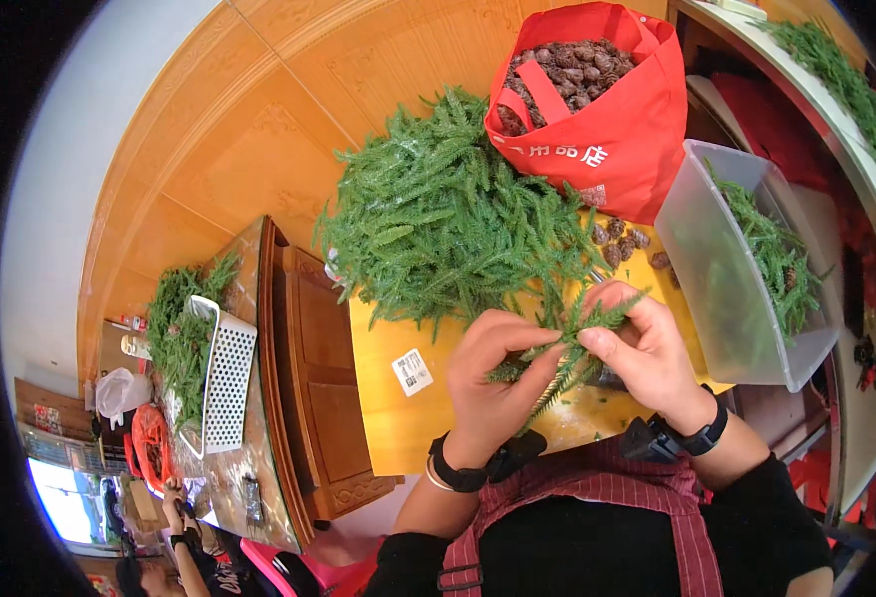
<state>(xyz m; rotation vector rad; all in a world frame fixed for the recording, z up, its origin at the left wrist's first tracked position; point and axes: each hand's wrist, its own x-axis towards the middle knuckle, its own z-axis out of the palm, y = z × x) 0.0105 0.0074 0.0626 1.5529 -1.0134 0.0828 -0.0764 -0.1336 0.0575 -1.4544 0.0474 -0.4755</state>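
Observation:
Between my two hands is a green artificial pine sprig (579, 366) with several needled branches spreading out. My left hand (503, 373) pinches it between thumb and forefinger from the left. From the right, the thumb and fingers of my right hand (650, 350) are closed on its upper part. The join where the fingertips meet is partly hidden. Just beyond my hands, a large heap of similar pine sprigs (438, 214) covers the far part of the yellow table (383, 423). Several brown pine cones (614, 254) lie beyond my right hand.
A red bag (632, 154) full of pine cones stands at the back. To the right, a translucent plastic bin (732, 328) tilts, with greenery inside. A white label (412, 372) lies left of my hands. Another person (187, 557) sits by a side table with a white perforated basket (229, 383).

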